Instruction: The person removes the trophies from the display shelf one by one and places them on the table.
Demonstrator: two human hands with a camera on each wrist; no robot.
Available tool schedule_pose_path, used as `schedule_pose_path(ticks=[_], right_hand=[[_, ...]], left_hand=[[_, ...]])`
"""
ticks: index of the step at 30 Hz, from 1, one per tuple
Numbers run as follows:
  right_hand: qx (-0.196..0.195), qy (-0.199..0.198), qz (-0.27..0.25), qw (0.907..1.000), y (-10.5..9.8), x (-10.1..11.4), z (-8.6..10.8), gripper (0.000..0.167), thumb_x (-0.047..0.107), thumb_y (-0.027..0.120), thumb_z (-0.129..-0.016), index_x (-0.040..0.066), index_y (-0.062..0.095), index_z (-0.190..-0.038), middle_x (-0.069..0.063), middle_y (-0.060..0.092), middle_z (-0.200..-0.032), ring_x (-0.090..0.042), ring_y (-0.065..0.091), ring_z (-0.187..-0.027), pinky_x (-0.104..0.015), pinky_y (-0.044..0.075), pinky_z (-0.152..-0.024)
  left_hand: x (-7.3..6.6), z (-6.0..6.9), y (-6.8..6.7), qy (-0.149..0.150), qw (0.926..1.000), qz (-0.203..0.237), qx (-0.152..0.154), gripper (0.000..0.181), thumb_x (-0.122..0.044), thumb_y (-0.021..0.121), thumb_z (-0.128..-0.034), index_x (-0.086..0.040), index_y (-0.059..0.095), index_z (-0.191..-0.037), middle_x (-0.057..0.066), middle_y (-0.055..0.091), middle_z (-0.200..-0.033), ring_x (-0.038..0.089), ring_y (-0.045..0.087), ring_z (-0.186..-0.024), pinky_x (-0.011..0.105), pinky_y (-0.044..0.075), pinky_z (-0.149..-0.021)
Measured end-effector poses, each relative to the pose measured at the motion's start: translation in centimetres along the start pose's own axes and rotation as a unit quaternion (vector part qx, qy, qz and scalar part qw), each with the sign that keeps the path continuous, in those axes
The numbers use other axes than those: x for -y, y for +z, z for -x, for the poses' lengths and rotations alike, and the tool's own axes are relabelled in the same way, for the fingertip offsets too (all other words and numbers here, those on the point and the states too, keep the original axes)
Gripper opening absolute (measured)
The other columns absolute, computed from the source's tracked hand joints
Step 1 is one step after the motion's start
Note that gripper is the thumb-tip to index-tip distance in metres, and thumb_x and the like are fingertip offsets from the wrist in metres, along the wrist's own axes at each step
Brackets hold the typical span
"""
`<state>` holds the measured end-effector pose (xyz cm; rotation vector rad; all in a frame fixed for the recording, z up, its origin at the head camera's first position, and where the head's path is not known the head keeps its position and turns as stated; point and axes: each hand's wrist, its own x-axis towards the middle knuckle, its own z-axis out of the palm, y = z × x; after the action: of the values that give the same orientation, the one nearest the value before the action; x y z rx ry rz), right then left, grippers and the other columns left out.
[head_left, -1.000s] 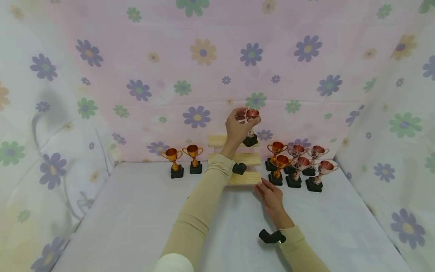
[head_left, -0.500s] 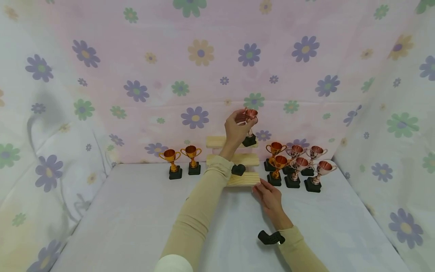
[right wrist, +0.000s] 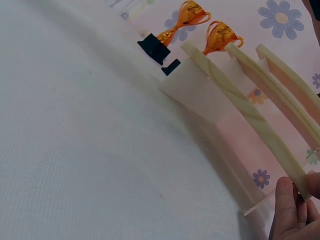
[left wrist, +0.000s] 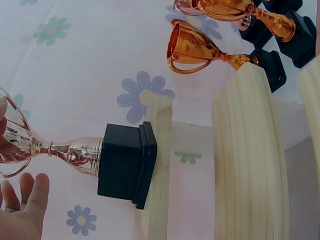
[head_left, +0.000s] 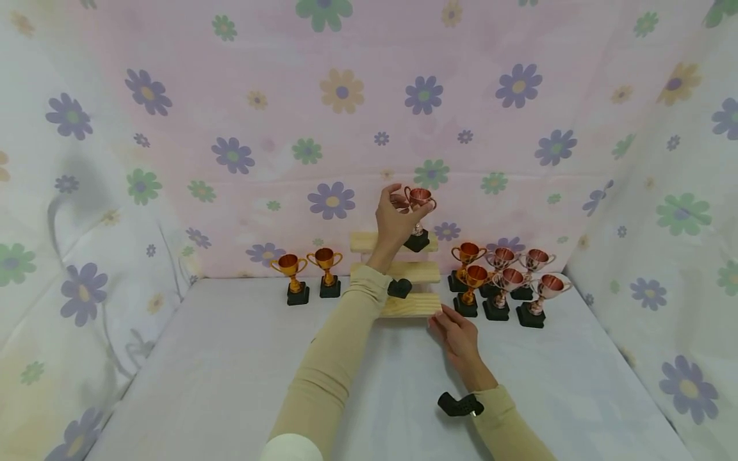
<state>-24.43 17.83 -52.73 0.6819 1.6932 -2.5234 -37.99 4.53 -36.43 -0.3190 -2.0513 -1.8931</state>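
A rose-gold trophy cup (head_left: pixel 419 197) on a black base is held in my left hand (head_left: pixel 394 221), thumb and fingers around the bowl. In the left wrist view the trophy's black base (left wrist: pixel 122 160) is right at the top plank (left wrist: pixel 160 170) of a three-tier wooden shelf (head_left: pixel 410 305); whether it bears weight there I cannot tell. My right hand (head_left: pixel 458 336) pinches the right end of the bottom plank, thumb on one face and fingers on the other, as the right wrist view (right wrist: pixel 295 210) shows.
Two gold trophies (head_left: pixel 327 259) stand left of the shelf. To its right, several gold and rose-gold trophies (head_left: pixel 510 278) stand close together in two rows on the white tablecloth (head_left: pixel 242 378). A flowered cloth backdrop (head_left: pixel 346 141) rises behind.
My left hand has shifted slightly left and a little down with the trophy over the top plank. The right hand keeps its grip on the bottom plank.
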Motion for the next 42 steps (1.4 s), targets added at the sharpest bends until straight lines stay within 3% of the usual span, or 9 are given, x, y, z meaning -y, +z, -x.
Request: schedule_pose_path(ticks=[5, 10, 14, 21, 31, 42], right_hand=[[0.002, 0.000, 0.001, 1.0000, 0.2, -0.2, 0.2, 0.046, 0.007, 0.055, -0.105, -0.001, 0.046, -0.150, -0.021, 0.049, -0.149, -0.007, 0.069, -0.098, -0.023, 0.058, -0.093], [0.005, -0.005, 0.011, 0.9999, 0.5, -0.3, 0.4, 0.047, 0.007, 0.054, -0.106, 0.000, 0.045, -0.151, -0.020, 0.049, -0.149, -0.007, 0.068, -0.101, -0.023, 0.058, -0.093], [0.005, -0.008, 0.009, 0.9999, 0.6, -0.3, 0.5, 0.046, 0.006, 0.053, -0.106, 0.000, 0.045, -0.151, -0.020, 0.049, -0.149, -0.007, 0.068, -0.100, -0.022, 0.058, -0.093], [-0.001, -0.011, 0.003, 0.9999, 0.6, -0.1, 0.4, 0.046, 0.006, 0.054, -0.106, -0.001, 0.045, -0.151, -0.021, 0.049, -0.149, -0.006, 0.068, -0.097, -0.021, 0.058, -0.092], [-0.010, -0.011, -0.005, 0.9999, 0.4, -0.1, 0.2, 0.047, 0.006, 0.055, -0.105, -0.002, 0.045, -0.150, -0.022, 0.048, -0.150, -0.004, 0.069, -0.093, -0.022, 0.058, -0.092], [-0.009, -0.009, 0.009, 0.9999, 0.4, 0.0, 0.3, 0.047, 0.008, 0.054, -0.106, 0.000, 0.044, -0.151, -0.019, 0.048, -0.149, -0.007, 0.067, -0.098, -0.020, 0.058, -0.090]], left_hand=[[0.3, -0.2, -0.5, -0.007, 0.9995, -0.002, 0.031, 0.071, -0.027, 0.086, -0.0840, -0.010, 0.051, -0.144, 0.012, 0.052, -0.130, 0.028, 0.056, -0.114, 0.030, 0.057, -0.093], [0.2, -0.2, -1.4, 0.000, 0.9950, 0.070, 0.072, 0.066, -0.013, 0.086, -0.0838, -0.004, 0.050, -0.139, 0.014, 0.059, -0.126, 0.028, 0.063, -0.114, 0.031, 0.058, -0.097], [-0.1, 0.1, -2.2, 0.024, 0.9926, 0.090, 0.077, 0.065, -0.009, 0.085, -0.0831, 0.000, 0.051, -0.138, 0.015, 0.062, -0.117, 0.030, 0.067, -0.107, 0.029, 0.060, -0.093], [-1.2, 1.8, -4.6, 0.067, 0.9909, 0.089, 0.076, 0.053, -0.004, 0.083, -0.0842, 0.003, 0.058, -0.131, 0.017, 0.062, -0.120, 0.029, 0.067, -0.107, 0.032, 0.060, -0.094], [-1.0, 5.4, -10.3, 0.079, 0.9916, 0.079, 0.065, 0.045, 0.000, 0.086, -0.0796, 0.001, 0.066, -0.120, 0.015, 0.066, -0.118, 0.021, 0.068, -0.102, 0.029, 0.061, -0.089], [2.1, 9.5, -19.7, 0.053, 0.9982, 0.018, 0.022, 0.049, 0.003, 0.086, -0.0783, 0.005, 0.063, -0.122, 0.019, 0.066, -0.116, 0.011, 0.068, -0.098, 0.019, 0.061, -0.083]])
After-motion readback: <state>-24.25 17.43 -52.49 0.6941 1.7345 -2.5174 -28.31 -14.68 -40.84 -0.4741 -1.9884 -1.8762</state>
